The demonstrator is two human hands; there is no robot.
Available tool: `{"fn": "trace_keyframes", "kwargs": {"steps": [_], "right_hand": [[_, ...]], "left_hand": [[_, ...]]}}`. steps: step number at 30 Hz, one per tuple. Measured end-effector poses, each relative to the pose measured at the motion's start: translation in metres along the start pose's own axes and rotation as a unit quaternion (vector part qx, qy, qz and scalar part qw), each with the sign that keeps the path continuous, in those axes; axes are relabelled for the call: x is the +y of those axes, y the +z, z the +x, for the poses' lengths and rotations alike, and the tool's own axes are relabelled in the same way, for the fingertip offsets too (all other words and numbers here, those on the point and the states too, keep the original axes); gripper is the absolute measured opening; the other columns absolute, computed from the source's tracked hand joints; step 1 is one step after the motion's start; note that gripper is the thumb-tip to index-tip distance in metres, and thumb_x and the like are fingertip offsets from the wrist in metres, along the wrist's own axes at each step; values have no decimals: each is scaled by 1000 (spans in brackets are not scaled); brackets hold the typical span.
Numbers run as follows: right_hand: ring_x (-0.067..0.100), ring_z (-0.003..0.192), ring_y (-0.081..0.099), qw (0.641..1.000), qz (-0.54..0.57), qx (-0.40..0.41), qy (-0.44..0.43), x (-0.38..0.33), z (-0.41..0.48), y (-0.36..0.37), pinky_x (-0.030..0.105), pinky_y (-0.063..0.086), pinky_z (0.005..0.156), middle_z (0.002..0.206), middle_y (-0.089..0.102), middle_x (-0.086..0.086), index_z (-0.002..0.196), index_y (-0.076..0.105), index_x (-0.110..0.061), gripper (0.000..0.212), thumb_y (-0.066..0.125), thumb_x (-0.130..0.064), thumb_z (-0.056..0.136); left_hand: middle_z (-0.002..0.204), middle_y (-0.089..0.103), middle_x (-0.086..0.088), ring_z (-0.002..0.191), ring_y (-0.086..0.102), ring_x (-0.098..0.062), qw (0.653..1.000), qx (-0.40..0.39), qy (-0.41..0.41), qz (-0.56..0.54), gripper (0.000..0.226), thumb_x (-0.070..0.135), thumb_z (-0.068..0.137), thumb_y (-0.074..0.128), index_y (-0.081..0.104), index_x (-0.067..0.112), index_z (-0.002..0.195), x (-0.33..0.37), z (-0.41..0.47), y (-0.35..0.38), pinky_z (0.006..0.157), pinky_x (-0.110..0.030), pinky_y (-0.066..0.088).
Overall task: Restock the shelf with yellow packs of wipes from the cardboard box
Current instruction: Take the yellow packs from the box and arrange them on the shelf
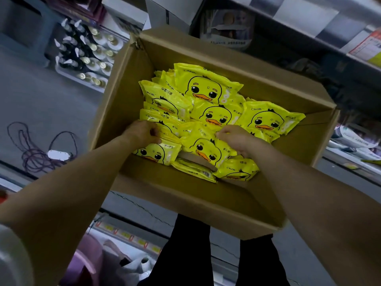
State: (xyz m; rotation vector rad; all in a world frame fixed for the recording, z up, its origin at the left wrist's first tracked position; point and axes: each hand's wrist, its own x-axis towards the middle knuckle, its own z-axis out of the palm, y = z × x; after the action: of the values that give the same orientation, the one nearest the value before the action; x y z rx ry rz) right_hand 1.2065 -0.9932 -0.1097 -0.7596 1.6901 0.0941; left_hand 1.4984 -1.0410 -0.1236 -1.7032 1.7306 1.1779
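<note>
An open cardboard box [127, 96] stands on the floor below me, filled with several yellow packs of wipes [208, 87] printed with a duck face. Both my hands reach into its near half. My left hand [142, 132] curls its fingers round a stack of yellow packs at the left side. My right hand [237, 139] grips the edge of a yellow pack [204, 150] near the middle. More packs lie loose under and beside my wrists.
A shelf [309, 19] with boxed goods runs along the top right. A tray of bottles [86, 60] stands on the floor to the left of the box, with a coiled cable [37, 153] nearer me. My legs [185, 254] are below the box.
</note>
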Motion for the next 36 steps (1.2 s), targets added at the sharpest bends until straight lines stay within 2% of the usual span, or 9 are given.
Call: {"fn": "trace_keyframes", "kwargs": {"steps": [3,5,8,14,19,23,28,31,36], "right_hand": [[28,107,58,999,6,30,-28,5,-2,7,44,54,87,124,57,14,122,60,-6,57,51,-56,96],[28,116,56,1000,-4,22,-20,8,-2,15,43,52,92,131,55,9,128,56,-14,73,62,-70,81],[25,127,50,998,-48,19,-41,14,-2,23,32,43,90,140,51,2,139,48,-22,88,82,-61,67],[26,138,43,995,-50,55,-72,18,-1,18,37,39,106,149,47,7,143,49,-12,93,86,-49,67],[23,138,43,990,-43,79,-111,23,-21,-5,36,37,108,150,46,6,141,52,-13,85,82,-52,71],[22,140,41,987,11,78,-138,30,-45,-31,32,33,110,152,45,5,141,52,-13,74,69,-56,83],[23,135,47,974,41,114,-191,40,-81,-64,32,36,110,143,54,5,131,61,-12,70,60,-64,86],[21,117,58,962,52,147,-224,51,-111,-91,32,44,98,122,67,5,118,69,-7,62,64,-59,86],[21,88,68,938,92,182,-280,86,-175,-151,37,52,85,89,74,0,90,74,-21,32,67,-52,87]], "left_hand": [[98,64,1,93,59,-17,1000,7,-1,-9,21,29,80,79,68,19,95,1,-1,1,80,-31,49],[98,63,2,91,58,-16,1000,3,-6,-8,23,30,79,80,68,19,96,2,-1,1,77,-29,47],[103,62,2,94,59,-18,1000,-15,-11,14,37,35,72,85,66,23,101,5,-3,0,79,-29,49],[108,64,-5,96,62,-26,984,-47,-12,171,56,36,66,88,57,18,109,19,-17,-1,82,-38,54],[85,58,0,79,56,-19,985,-78,-27,152,42,30,76,83,71,16,114,30,-38,-11,73,-29,46],[74,59,0,77,57,-19,994,-40,-28,102,29,38,79,79,74,13,92,51,-64,-30,67,-26,38],[118,63,-19,98,56,-29,999,-38,-16,1,36,28,95,62,62,2,120,129,-127,-54,63,-26,39],[142,49,-20,130,46,-33,999,-18,-7,-31,43,20,99,54,49,0,137,184,-173,-60,82,-27,40],[152,38,-15,139,36,-31,996,19,29,-84,57,39,100,51,42,6,145,249,-225,-50,108,-35,33]]}}
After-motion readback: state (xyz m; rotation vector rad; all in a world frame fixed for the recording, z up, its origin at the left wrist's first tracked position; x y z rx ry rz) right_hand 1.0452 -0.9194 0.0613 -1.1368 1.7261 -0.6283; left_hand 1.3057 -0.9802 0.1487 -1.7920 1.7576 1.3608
